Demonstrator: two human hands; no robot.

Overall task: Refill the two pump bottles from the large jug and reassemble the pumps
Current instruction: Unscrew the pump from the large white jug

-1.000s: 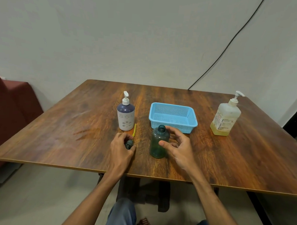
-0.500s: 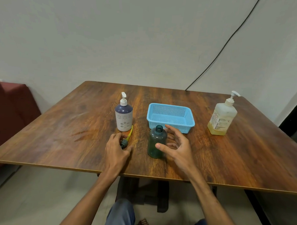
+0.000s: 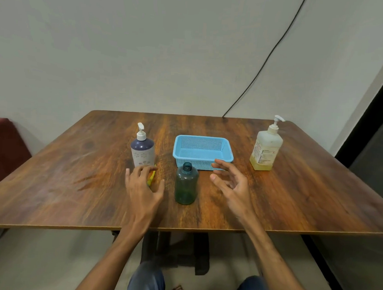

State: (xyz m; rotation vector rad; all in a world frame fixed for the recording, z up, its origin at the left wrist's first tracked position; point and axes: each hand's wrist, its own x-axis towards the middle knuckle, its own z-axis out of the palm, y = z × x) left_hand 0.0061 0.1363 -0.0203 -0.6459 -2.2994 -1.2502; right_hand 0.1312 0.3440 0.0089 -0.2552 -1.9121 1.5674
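An uncapped green see-through bottle stands near the table's front middle. Its pump, with a yellow tube, lies on the table mostly under the fingers of my left hand, which rests over it with fingers and thumb spread, not gripping. My right hand hovers just right of the green bottle, apart from it, holding nothing. A purple and white pump bottle stands behind my left hand with its pump on. The large jug, holding a little yellow liquid and with its white pump on, stands at the right.
A light blue mesh basket sits directly behind the green bottle on the wooden table. A black cable runs down the wall behind. A red seat is at the far left. My knees show below the table edge.
My left hand has slid forward with the pump, laid it by the purple bottle and opened over it. My right hand has drawn away from the green bottle to the right.
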